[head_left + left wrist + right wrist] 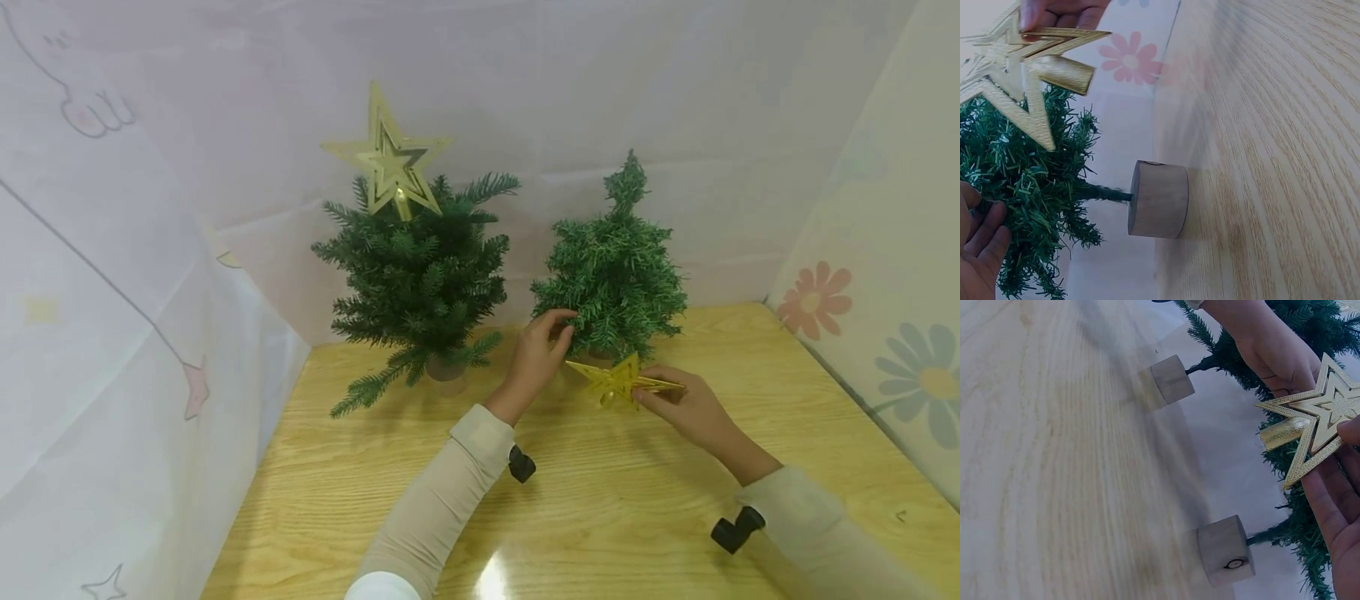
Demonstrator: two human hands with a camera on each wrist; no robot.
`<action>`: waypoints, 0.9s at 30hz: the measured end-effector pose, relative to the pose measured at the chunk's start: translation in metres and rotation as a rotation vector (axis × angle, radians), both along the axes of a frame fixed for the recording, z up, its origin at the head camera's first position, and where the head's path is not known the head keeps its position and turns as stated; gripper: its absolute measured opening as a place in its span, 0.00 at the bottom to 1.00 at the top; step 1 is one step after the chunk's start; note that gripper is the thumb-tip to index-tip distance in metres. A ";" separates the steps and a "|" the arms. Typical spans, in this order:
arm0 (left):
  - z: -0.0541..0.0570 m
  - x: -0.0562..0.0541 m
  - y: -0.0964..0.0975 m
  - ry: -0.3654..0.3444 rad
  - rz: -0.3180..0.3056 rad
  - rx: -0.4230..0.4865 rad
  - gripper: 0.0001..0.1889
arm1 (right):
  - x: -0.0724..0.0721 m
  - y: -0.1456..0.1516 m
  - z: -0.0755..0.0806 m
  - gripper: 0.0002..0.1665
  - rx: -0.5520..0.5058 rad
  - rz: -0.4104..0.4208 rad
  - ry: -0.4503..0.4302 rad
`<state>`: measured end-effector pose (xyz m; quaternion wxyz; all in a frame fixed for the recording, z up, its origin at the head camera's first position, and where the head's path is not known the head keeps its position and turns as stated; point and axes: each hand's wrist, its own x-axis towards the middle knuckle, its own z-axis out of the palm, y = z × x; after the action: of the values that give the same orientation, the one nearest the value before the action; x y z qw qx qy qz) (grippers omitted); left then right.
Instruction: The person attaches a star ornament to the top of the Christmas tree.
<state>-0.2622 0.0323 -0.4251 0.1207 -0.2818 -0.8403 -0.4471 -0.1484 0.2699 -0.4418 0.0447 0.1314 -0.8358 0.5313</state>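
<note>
My right hand (692,407) pinches a gold star tree topper (617,383) between thumb and fingers, in front of the small Christmas tree (615,275) on the right. The star's short hollow socket (1284,432) shows in the right wrist view. My left hand (534,354) reaches to the lower left side of that tree, its loosely bent fingers (988,234) touching the green branches. The tree stands upright on a round wooden base (1159,199), and its tip bears no star.
To the left stands a fuller Christmas tree (427,283), topped by a larger gold star (390,158) that tilts left. Both trees are near the back of a wooden table (600,517). Printed cloth (525,83) hangs behind and at both sides.
</note>
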 end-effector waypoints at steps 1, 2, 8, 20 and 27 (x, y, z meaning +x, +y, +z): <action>0.000 0.000 0.000 -0.002 -0.001 0.000 0.15 | -0.001 -0.001 0.002 0.21 0.005 -0.001 -0.001; -0.001 0.000 -0.001 -0.005 -0.002 -0.001 0.15 | -0.002 -0.001 0.005 0.22 0.015 -0.003 0.001; -0.001 -0.001 -0.001 0.009 -0.005 -0.006 0.15 | -0.008 -0.001 0.021 0.21 0.045 -0.020 0.006; 0.000 -0.001 -0.001 0.001 0.004 -0.032 0.16 | -0.018 0.001 0.040 0.19 0.064 -0.028 0.054; 0.001 -0.001 -0.002 0.001 -0.006 -0.033 0.15 | -0.023 0.002 0.051 0.19 0.036 -0.024 0.081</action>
<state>-0.2632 0.0305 -0.4239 0.1151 -0.2863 -0.8468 -0.4332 -0.1712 0.2722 -0.3906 0.0826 0.1437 -0.8441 0.5100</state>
